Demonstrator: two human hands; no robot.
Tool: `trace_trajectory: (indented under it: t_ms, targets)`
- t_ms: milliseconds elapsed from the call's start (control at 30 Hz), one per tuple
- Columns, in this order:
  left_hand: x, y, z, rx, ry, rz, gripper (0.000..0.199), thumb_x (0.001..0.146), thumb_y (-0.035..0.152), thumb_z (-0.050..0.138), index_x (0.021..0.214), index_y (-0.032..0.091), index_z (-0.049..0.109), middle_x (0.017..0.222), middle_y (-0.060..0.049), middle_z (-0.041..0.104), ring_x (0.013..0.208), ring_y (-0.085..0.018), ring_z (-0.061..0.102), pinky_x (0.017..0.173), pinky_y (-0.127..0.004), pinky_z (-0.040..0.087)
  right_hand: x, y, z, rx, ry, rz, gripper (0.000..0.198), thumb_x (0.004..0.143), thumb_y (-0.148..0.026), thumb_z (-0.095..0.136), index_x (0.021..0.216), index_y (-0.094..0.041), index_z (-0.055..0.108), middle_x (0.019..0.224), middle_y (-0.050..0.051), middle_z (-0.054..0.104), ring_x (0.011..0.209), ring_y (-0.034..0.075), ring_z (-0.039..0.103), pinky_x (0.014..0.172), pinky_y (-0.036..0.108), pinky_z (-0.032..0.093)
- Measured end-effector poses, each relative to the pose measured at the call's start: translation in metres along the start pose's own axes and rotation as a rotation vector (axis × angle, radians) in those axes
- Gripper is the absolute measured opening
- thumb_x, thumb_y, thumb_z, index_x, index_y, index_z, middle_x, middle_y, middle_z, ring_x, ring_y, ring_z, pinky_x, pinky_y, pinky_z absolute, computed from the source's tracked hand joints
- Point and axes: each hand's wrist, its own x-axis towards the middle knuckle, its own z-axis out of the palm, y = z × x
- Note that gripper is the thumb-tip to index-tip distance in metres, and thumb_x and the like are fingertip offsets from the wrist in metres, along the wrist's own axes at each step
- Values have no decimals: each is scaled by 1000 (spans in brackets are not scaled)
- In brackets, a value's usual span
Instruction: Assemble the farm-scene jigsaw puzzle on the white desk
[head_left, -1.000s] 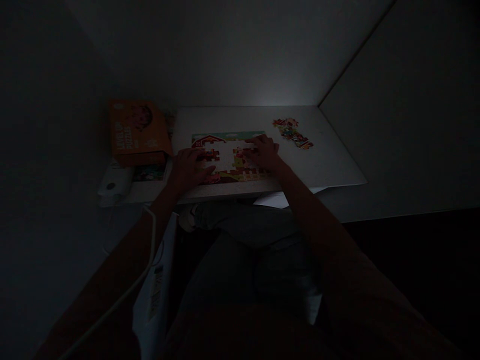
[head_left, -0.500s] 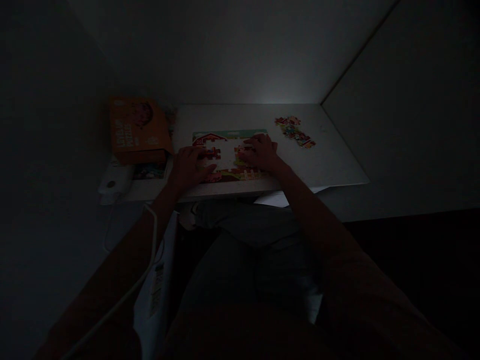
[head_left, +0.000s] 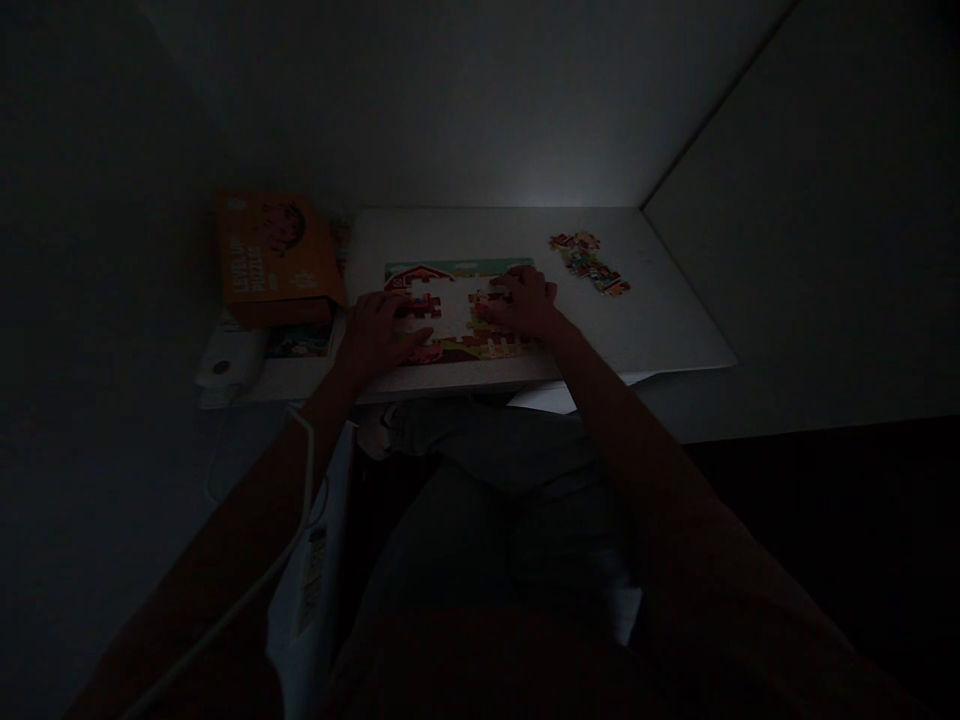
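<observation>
A jigsaw puzzle (head_left: 469,349) with a barn and a fence lies flat on the white table, its border joined and a bare white gap in the middle. My left hand (head_left: 376,335) rests on its left edge, thumb and fingers apart, beside a joined red piece (head_left: 424,304). On the right side of the puzzle lies my right hand (head_left: 529,302), fingers spread over the pieces there, near a colourful piece (head_left: 480,312) at the gap's edge. Both palms hide part of the border. The scene is very dark.
An orange puzzle box (head_left: 281,255) stands at the table's left end, above a dark picture sheet (head_left: 300,341). Near it sits a white device (head_left: 231,358) with a cable. Several loose puzzle pieces (head_left: 589,264) lie at the right rear of the white table (head_left: 660,320), against the wall.
Hardly anything differs. Both hands stay on the puzzle, with at most a very slight shift of the right hand; the loose pieces lie as before.
</observation>
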Motion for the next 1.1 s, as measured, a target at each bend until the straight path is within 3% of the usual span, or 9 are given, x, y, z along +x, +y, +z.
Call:
trace_trajectory:
  t_ms: [267,400,533,733,1100]
  targets:
    - [1,2,-2,-8,-15,-17,56,102,56,79,150,28,69,163,-16,67,154,-42,57,135,-65,42,-11,-11,-10,-52,-54,-179,65,116,-70,58,162,-27,71,180,23,52,166,51,44,136,75,32]
    - [1,2,-2,-7,-29,-19,56,102,57,79,149,28,69,161,-16,67,155,-42,57,135,-64,42,-11,-12,-9,-50,-65,-189,58,117,-59,58,164,-28,70,180,21,52,165,49,46,137,74,32]
    - [1,0,-1,-1,-14,-7,57,103,59,78,149,26,69,162,-17,67,155,-41,57,137,-63,41,-12,-4,-9,6,-68,-198,67,113,-66,64,167,-28,67,178,23,52,165,48,46,135,72,35]
    - [1,-2,-1,-1,-24,-6,56,104,61,78,150,29,70,163,-14,67,155,-41,57,136,-63,42,-18,11,-13,43,-96,-196,94,93,-86,82,168,-31,66,177,22,49,168,49,42,137,72,30]
    - [0,0,-3,-27,-24,-24,59,101,60,78,151,29,70,166,-15,68,156,-41,57,135,-64,42,-15,12,-10,50,-100,-206,91,95,-81,82,168,-31,66,177,21,50,169,47,43,137,69,32]
